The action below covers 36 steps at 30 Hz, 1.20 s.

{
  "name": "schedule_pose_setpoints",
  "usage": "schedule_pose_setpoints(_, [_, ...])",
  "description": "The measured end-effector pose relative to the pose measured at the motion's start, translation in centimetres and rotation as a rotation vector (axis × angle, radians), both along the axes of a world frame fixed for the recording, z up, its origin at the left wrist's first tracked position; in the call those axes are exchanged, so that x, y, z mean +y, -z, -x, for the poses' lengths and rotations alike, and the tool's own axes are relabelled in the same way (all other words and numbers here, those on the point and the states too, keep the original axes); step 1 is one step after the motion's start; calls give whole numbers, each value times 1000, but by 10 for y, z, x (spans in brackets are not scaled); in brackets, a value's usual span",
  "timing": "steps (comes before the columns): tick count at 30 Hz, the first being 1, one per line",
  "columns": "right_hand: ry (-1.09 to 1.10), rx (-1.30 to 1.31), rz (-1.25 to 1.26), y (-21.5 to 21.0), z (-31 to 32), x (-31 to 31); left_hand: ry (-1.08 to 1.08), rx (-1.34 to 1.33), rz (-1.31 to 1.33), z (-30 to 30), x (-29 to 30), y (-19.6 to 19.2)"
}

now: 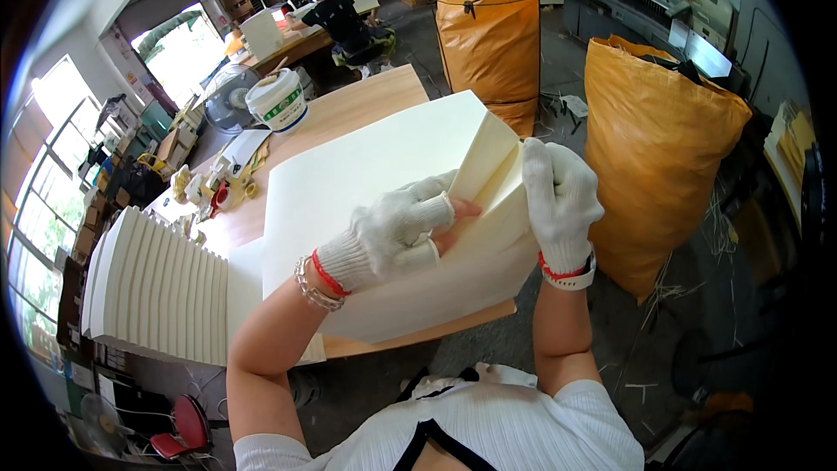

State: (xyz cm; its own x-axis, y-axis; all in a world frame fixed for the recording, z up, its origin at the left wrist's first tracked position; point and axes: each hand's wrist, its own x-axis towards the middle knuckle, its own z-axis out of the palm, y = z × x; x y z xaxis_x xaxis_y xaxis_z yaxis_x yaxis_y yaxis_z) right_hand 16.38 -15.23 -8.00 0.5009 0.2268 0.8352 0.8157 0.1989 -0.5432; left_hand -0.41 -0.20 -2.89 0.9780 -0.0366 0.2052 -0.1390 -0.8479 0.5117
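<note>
A thick stack of large cream paper sheets lies on the wooden table in front of me, its near right corner raised and folded back. My left hand, in a white knit glove with bare fingertips showing, reaches across the stack. Its fingers close around the edge of the lifted paper flap, and part of the thumb side is hidden behind that flap. At the stack's right edge my right hand, also gloved, is closed on the raised paper corner, with its fingertips curled out of sight.
Left of the stack stands a tall fanned pile of white paper blocks. A white bucket and tape rolls sit on the table. Two big orange sacks stand to the right. A person sits at a far table.
</note>
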Motion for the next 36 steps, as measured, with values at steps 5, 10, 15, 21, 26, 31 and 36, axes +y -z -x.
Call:
schedule_pose_setpoints(5, [40, -52, -33, 2, -1, 0, -35, -119, -5, -2, -3, 8])
schedule_pose_setpoints(10, [10, -26, -10, 2, -1, -2, -47, -69, 70, -1, 0, 8])
schedule_pose_setpoints(15, [1, -34, 76, 3, -5, -5, -57, -73, 86, 0, 2, 12])
schedule_pose_setpoints(21, [16, -68, 49, 2, -3, -2, 5, -38, 38, -4, -1, 4])
schedule_pose_setpoints(26, [72, -148, -32, 2, -1, 2, -28, -127, 1, -1, -3, 6])
schedule_pose_setpoints(31, [27, -59, 36, 5, -4, -2, -2, -231, 6, -6, -6, 10])
schedule_pose_setpoints(36, [57, -98, -52, -3, 3, 5, 29, 20, 60, -6, 5, 10])
